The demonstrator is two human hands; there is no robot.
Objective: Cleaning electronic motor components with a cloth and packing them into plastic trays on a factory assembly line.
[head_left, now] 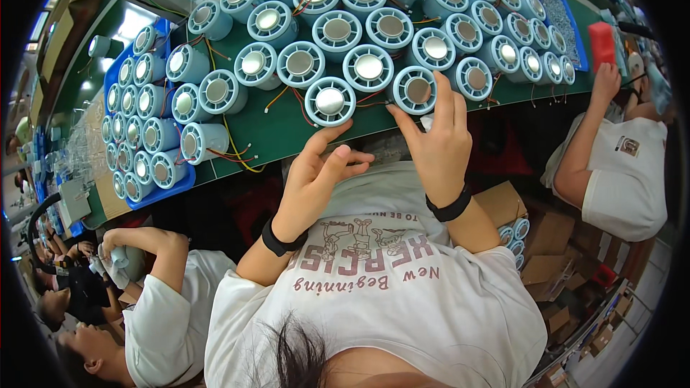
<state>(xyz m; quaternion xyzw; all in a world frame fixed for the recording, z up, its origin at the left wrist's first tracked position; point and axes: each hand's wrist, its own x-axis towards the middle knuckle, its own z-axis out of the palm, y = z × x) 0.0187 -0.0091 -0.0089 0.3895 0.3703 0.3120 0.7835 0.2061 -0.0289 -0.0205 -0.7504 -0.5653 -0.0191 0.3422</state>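
Note:
Rows of light-blue round housings, each with a slotted rim and a silver disc on top, stand on the green table. My right hand [443, 145] has its thumb and forefinger on opposite sides of one light-blue housing [416, 92] at the front edge. A small white piece [427, 121] shows beside its fingers; its kind is unclear. My left hand [314, 176] is open, fingers apart, its forefinger just below another light-blue housing [330, 102]. Whether that fingertip touches the housing, I cannot tell. Thin wires [371, 105] run between these two housings.
A blue tray [188, 181] of housings stands at the left, with loose wires [233, 156] beside it. Another blue tray [583, 65] lies far right. Co-workers sit on both sides; the right one's hand [608, 80] holds a red block [601, 43]. Cardboard boxes [501, 202] stand below right.

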